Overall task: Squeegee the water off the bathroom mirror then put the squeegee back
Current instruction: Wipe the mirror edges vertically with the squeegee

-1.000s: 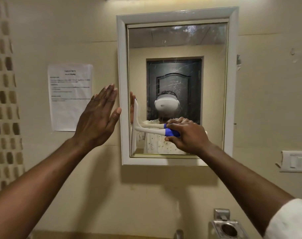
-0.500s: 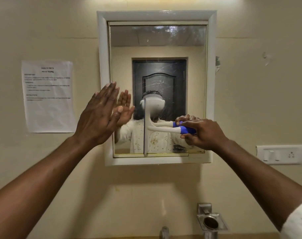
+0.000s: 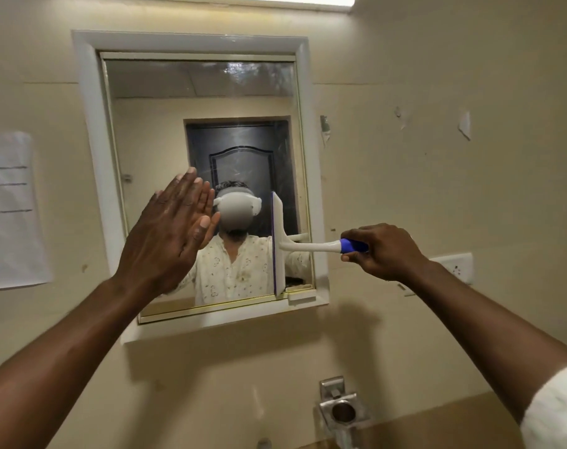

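Observation:
A mirror in a white frame (image 3: 91, 131) hangs on the beige wall. The white squeegee (image 3: 280, 251) stands with its blade upright against the glass near the mirror's lower right side. My right hand (image 3: 384, 251) grips its blue and white handle, just right of the frame. My left hand (image 3: 169, 234) is raised with straight fingers in front of the mirror's lower left part; whether it touches the glass I cannot tell. Streaks and drops show on the upper glass.
A paper notice (image 3: 10, 212) is stuck on the wall at left. A white switch plate (image 3: 453, 267) sits behind my right wrist. Below the mirror a metal holder (image 3: 342, 411) juts from the wall. A tube light (image 3: 275, 0) runs along the top.
My right hand has drawn the squeegee across the glass from the left side to the right side. My left hand now lies over the glass instead of the frame, and my view has turned right.

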Available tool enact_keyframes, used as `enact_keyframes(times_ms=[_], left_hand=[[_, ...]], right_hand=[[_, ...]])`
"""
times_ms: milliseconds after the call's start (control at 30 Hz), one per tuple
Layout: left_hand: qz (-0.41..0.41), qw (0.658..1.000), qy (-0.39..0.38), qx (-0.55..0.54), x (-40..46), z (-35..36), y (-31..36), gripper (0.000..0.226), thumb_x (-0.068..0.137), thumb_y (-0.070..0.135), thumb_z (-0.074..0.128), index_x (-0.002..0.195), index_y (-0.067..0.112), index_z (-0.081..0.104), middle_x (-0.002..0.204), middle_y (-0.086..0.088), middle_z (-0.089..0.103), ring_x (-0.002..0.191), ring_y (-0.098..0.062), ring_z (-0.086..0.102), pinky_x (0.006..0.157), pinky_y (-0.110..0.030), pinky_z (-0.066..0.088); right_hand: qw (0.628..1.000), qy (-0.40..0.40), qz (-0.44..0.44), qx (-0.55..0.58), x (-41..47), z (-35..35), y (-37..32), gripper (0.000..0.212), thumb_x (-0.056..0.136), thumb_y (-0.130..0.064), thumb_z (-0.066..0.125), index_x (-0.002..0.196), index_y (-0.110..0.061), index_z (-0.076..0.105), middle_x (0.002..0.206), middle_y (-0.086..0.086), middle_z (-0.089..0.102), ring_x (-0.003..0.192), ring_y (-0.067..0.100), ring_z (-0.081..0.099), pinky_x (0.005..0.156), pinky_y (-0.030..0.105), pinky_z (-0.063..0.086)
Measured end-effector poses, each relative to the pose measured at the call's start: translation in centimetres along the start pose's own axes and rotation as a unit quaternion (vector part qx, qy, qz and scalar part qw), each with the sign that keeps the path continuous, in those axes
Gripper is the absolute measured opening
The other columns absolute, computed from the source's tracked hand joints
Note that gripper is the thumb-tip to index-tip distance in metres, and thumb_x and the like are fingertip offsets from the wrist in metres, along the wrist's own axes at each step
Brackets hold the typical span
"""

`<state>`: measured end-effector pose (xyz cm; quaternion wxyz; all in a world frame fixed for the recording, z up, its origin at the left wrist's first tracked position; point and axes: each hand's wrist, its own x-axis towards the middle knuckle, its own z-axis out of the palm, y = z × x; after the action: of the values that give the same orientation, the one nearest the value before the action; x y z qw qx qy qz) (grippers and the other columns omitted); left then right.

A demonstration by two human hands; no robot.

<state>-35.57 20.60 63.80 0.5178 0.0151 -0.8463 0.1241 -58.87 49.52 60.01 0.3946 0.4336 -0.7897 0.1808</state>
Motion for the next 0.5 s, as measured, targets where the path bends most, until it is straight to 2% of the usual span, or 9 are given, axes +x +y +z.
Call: enact_keyframes(times_ms=[67, 233, 500], left_hand=[[0.005, 1.0, -0.003, -0.008, 0.2, 0.3, 0.7, 0.057, 0.098, 0.045, 0.017, 0.148, 0.029, -0.005, 0.159, 0.006, 0.0, 0.146, -0.005, -0.002, 0.119, -0.039, 0.01], [0.011, 1.0, -0.007, -0.015, 0.6, 0.7, 2.1, 0.059, 0.097, 0.047, 0.015, 0.148, 0.024, -0.003, 0.159, 0.005, 0.001, 0.147, -0.01, 0.001, 0.119, -0.038, 0.01], [0.007, 1.0, -0.014, -0.021, 0.3, 0.7, 2.7, 0.06, 0.096, 0.049, 0.014, 0.149, 0.024, -0.001, 0.159, 0.005, 0.002, 0.147, -0.008, 0.001, 0.119, -0.036, 0.009]], right_hand=[[1.0, 0.004, 0.009, -0.01, -0.5, -0.5, 1.1, 0.031, 0.079, -0.046, 0.068, 0.105, -0.03, 0.065, 0.074, -0.006, 0.065, 0.06, 0.017, 0.05, 0.052, 0.021, 0.029], [0.999, 0.023, 0.016, -0.044, -1.4, -1.8, 3.5, 0.028, 0.077, -0.046, 0.069, 0.101, -0.032, 0.065, 0.07, -0.009, 0.063, 0.058, 0.016, 0.048, 0.049, 0.017, 0.021], [0.996, 0.035, 0.028, -0.072, -2.4, -2.4, 4.2, 0.026, 0.077, -0.047, 0.068, 0.099, -0.033, 0.064, 0.07, -0.009, 0.063, 0.056, 0.015, 0.047, 0.049, 0.017, 0.02]])
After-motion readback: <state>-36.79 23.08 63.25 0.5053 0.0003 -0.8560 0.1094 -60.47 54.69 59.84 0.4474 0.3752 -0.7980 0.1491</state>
